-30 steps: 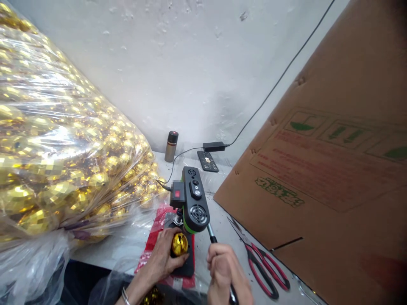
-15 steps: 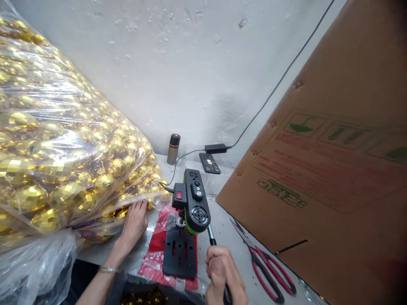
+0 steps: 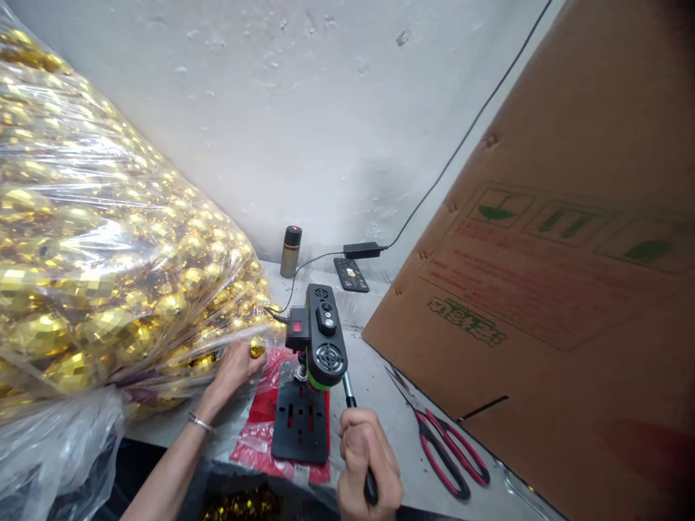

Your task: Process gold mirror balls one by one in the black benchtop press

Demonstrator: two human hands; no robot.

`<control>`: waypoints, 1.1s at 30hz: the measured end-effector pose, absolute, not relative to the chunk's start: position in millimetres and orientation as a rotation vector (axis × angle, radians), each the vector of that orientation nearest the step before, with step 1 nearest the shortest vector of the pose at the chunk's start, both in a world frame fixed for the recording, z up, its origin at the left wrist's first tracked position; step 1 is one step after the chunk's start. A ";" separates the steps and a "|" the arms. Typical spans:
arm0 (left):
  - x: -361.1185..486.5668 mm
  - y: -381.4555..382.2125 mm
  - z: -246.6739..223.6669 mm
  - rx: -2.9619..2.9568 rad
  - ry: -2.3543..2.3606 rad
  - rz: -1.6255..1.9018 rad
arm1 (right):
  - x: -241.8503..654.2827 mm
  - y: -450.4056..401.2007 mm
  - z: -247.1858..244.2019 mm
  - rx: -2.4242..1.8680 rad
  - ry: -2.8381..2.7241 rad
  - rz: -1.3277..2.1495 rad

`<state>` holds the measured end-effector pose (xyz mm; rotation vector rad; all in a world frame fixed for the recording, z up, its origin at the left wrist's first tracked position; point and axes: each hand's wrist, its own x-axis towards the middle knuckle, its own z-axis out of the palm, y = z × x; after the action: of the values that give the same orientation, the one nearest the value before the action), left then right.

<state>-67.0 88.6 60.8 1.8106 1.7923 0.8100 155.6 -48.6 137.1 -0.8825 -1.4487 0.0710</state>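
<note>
My left hand is closed on a small shiny gold ball, just outside the opening of a clear plastic bag full of faceted gold balls. My right hand wraps around the black handle of a lever that runs up to a black bench device. This device has round vents, small buttons and a red switch on its side. It stands on a slotted black base plate, with red plastic spread underneath.
Red-and-black scissors lie to the right, beside a large cardboard box. By the wall are a bottle, a black power adapter with a cord, and a phone. A dark container holding gold pieces sits at the near edge.
My left hand has come out of the bag's opening to the right, with a gold ball now showing in its fingers. My right hand stays on the lever handle. The view has shifted slightly.
</note>
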 end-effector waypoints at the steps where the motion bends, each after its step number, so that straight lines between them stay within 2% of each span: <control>1: -66.5 83.1 61.1 1.781 1.798 0.844 | 155.7 -48.8 138.1 -0.884 -1.456 0.074; 5: -55.0 48.0 54.3 1.380 1.592 1.050 | 153.3 -49.0 149.1 -0.888 -1.439 0.080; 9: -29.0 17.4 40.4 0.959 1.336 1.052 | 151.2 -46.3 168.0 -0.905 -1.392 0.104; 20: 3.1 2.3 27.4 1.650 1.449 1.084 | 153.2 -47.7 172.3 -0.919 -1.442 0.090; 28: 12.4 -12.1 2.4 1.727 1.428 1.139 | 154.4 -49.9 167.6 -0.924 -1.448 0.105; 33: 21.1 -11.0 11.9 1.781 1.390 1.093 | 154.9 -51.1 167.9 -0.924 -1.462 0.096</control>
<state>21.1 -11.0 11.9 1.7814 1.3896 1.0927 154.9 -51.1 167.9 -0.9242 -1.4617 0.0960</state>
